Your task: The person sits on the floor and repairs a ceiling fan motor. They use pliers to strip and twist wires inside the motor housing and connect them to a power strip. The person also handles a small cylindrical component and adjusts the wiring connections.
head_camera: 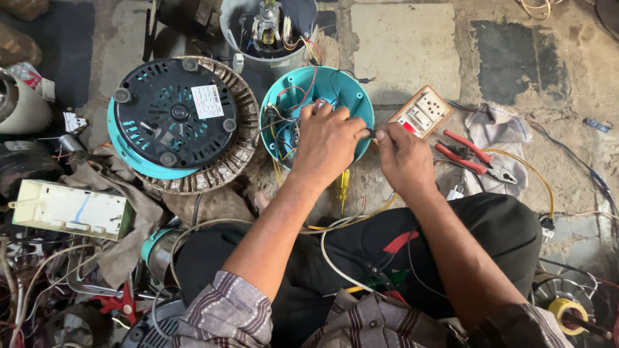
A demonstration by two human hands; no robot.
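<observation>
My left hand (325,142) rests over the open teal round housing (351,93), fingers curled among its red, yellow and blue wires (287,122). My right hand (403,158) sits just to its right, thumb and fingers pinched on a thin dark wire end that runs between the two hands. A yellow-handled screwdriver (344,187) lies on the floor under my left wrist. Which exact wire my left fingers hold is hidden by the hand.
A teal appliance base (174,116) with a black vented bottom lies at left on a round winding core. A grey motor pot (267,29) stands behind. A socket board (422,111), red pliers (471,154), a rag, a yellow tape roll (567,309) and scattered parts surround my crossed legs.
</observation>
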